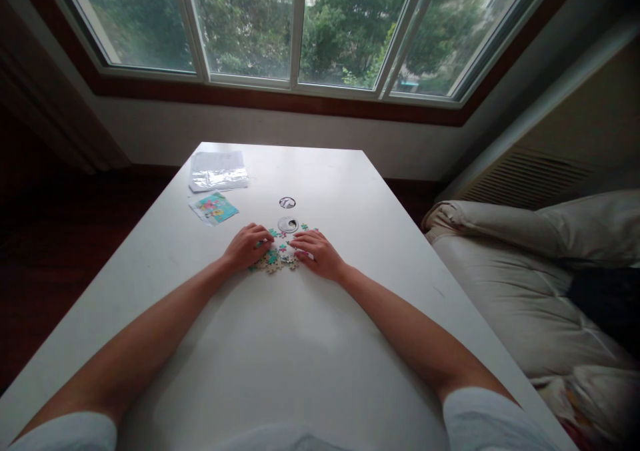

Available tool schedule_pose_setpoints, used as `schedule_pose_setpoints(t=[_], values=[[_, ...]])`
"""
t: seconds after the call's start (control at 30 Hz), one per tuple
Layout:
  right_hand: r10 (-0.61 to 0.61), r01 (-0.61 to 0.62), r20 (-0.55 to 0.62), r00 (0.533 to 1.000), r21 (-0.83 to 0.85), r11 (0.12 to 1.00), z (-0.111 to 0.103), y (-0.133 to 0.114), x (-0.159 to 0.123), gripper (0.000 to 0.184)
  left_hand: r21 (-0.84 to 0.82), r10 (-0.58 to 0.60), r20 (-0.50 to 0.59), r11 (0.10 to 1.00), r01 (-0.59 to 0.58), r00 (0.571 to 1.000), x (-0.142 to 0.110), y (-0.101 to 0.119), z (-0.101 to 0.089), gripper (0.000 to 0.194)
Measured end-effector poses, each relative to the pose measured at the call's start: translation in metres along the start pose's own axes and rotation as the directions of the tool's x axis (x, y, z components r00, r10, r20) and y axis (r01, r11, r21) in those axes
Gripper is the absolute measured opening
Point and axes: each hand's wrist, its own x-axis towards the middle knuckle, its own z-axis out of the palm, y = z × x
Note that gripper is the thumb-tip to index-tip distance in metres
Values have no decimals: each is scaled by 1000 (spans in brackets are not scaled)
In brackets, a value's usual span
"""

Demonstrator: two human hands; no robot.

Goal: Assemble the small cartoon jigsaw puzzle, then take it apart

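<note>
A small pile of jigsaw puzzle pieces (271, 257) lies on the white table, some turquoise and pink, others pale side up. At its left edge rests my left hand (246, 246), its fingers bent over the pieces and slightly apart. My right hand (320, 254) touches the pile from the right, with fingers stretched towards the middle and the thumb apart. No piece shows clearly gripped in either hand. Just beyond the pile lies a round pale disc (288, 224) with a dark spot. Another small round item (287, 203) with a dark rim lies farther back.
A colourful picture sheet (215, 208) lies on the table (270, 351) at the left, below a clear plastic bag (219, 171). Behind the table is a wide window (295, 31). A beige sofa (495, 271) stands along the right side.
</note>
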Motion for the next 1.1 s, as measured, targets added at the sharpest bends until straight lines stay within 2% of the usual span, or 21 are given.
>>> schedule_pose_setpoints(t=[0.1, 0.2, 0.3, 0.4, 0.57, 0.63, 0.73, 0.87, 1.0, 1.1], values=[[52, -51, 17, 999, -29, 998, 3, 5, -1, 26, -15, 29, 33, 999, -28, 999, 0, -1, 0, 20], [78, -78, -2, 997, -80, 994, 5, 8, -2, 24, 36, 4, 20, 999, -5, 1000, 0, -5, 1, 20], [21, -21, 1, 1000, -31, 999, 4, 6, -3, 22, 100, -62, -29, 993, 64, 998, -1, -11, 2, 20], [-60, 59, 64, 996, 16, 998, 3, 0, -4, 21, 134, -117, -74, 983, 126, 990, -2, -15, 2, 21], [-43, 54, 116, 992, -94, 994, 6, 0, -4, 26, 166, -161, -87, 971, 174, 983, -3, -11, 1, 21], [-17, 31, 102, 995, -141, 990, 7, 4, -4, 23, 141, -119, -53, 982, 125, 991, -3, -5, 0, 22], [12, 3, 76, 997, -192, 981, 5, 7, -5, 23, 62, 18, 53, 998, -21, 998, -3, 6, -3, 23], [54, -36, 62, 997, -255, 966, 0, 4, -5, 30, 7, 180, 179, 983, -184, 967, -1, 17, -10, 20], [67, -37, 97, 993, -281, 959, -1, 0, -4, 25, 35, 221, 217, 972, -234, 951, 0, 19, -14, 26], [54, -23, 108, 993, -274, 961, 0, 1, -4, 20, 24, 223, 203, 972, -233, 953, 0, 18, -12, 22]])
